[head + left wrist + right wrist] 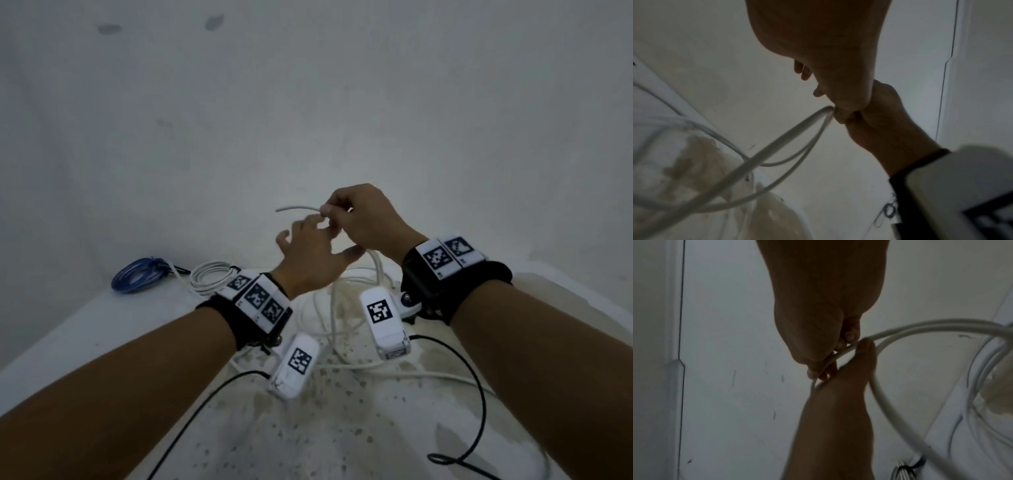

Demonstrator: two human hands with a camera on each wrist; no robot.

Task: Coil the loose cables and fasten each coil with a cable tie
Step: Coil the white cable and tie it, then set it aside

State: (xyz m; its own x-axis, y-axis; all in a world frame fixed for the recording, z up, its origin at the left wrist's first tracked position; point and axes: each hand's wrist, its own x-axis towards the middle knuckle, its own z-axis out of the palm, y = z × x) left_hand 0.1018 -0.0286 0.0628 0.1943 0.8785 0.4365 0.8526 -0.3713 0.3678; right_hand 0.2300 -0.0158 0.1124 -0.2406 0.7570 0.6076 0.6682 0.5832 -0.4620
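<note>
My right hand [356,219] is raised above the table and pinches a white cable [298,207] near its free end, which sticks out to the left. The cable's loops [375,270] hang from both hands down to the table. My left hand [308,255] is just below and left of the right one, fingers spread and straight. In the right wrist view the white cable [906,328] runs along both sides of the left thumb [865,353], and the right fingertips [818,373] pinch it. The left wrist view shows the cable [795,134] leaving the right hand [881,116].
A tied blue coil [137,275] and a tied white coil [210,279] lie at the table's back left. A loose black cable [479,387] curves over the stained white table [85,339] at the front right. A plain wall stands close behind.
</note>
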